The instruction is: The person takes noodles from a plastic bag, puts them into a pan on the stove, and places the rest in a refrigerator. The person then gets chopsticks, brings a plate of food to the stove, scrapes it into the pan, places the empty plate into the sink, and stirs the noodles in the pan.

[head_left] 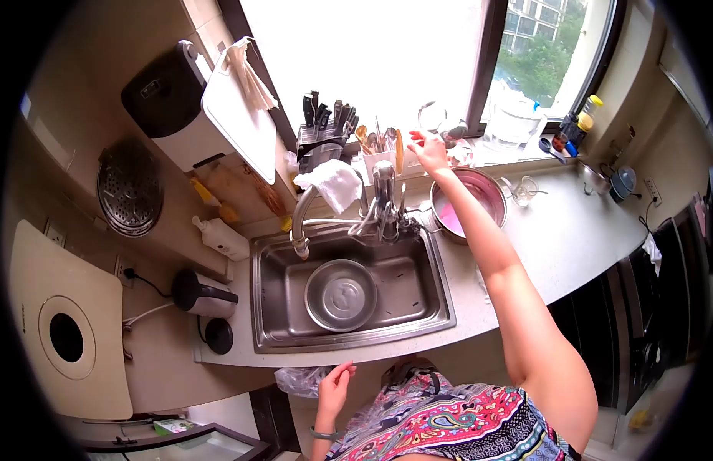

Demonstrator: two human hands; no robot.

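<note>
My right hand is stretched out over the back of the counter by the window. Its fingers are apart and nothing shows in them. Just left of it, a wooden-handled utensil stands beside a white utensil holder with spoons in it. Below my right forearm is a round metal pot with something pink inside, partly hidden by the arm. My left hand hangs low in front of the counter edge, fingers loosely bent. Beside it is a crumpled clear plastic bag; no grip on it is visible.
The steel sink holds a round metal bowl. A white cloth drapes over the faucet. A knife block stands behind. A glass cup and clear pitcher are at right; a kettle is at left.
</note>
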